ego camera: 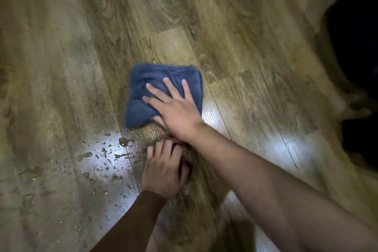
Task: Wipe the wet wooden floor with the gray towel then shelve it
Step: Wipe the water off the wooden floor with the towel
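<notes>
Many water droplets [102,157] remain beside the folded towel [155,80] under the right hand [176,108], fingers [155,90] spread flat. The left hand [163,172], loosely curled and empty, rests on the wooden floor [61,47]; wiping should next sweep leftward.

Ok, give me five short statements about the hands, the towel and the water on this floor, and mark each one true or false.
1. The right hand lies flat on the towel with fingers spread. True.
2. The towel is spread out in a single layer. False: it is folded into a thick square pad.
3. Water droplets sit on the wooden floor near the towel's lower left corner. True.
4. The left hand lifts a corner of the towel. False: it rests on the floor below the towel, apart from it, under the right forearm.
5. The left arm is bare. False: it wears a dark brown sleeve; the right forearm is the bare one.
</notes>
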The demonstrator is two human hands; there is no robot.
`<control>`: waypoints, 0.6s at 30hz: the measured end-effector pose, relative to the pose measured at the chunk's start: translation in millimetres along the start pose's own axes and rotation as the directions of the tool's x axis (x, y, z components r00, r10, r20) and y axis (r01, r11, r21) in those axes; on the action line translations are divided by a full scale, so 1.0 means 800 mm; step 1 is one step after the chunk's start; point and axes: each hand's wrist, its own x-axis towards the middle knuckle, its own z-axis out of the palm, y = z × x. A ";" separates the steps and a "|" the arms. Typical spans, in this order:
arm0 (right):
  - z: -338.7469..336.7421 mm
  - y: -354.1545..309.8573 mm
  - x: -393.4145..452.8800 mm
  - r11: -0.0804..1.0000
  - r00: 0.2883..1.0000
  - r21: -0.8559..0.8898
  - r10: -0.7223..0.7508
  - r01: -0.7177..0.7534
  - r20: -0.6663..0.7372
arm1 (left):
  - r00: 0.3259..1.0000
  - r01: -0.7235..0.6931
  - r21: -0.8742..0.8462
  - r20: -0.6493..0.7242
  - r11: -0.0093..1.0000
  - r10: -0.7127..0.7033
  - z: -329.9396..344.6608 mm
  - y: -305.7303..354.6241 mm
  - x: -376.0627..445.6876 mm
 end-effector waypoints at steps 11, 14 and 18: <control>-0.012 0.170 -0.139 0.591 0.596 0.319 0.797 -0.741 -0.092 | 0.997 0.056 -0.071 0.064 0.996 -0.051 -0.003 -0.003 0.000; -0.011 0.141 -0.140 0.552 0.575 0.374 0.816 -0.745 -0.059 | 0.990 0.093 -0.205 0.123 0.974 -0.068 -0.018 -0.002 0.004; -0.013 0.084 -0.134 0.586 0.624 0.385 0.781 -0.713 -0.035 | 0.963 0.268 -0.511 0.109 0.817 -0.247 -0.055 -0.013 -0.003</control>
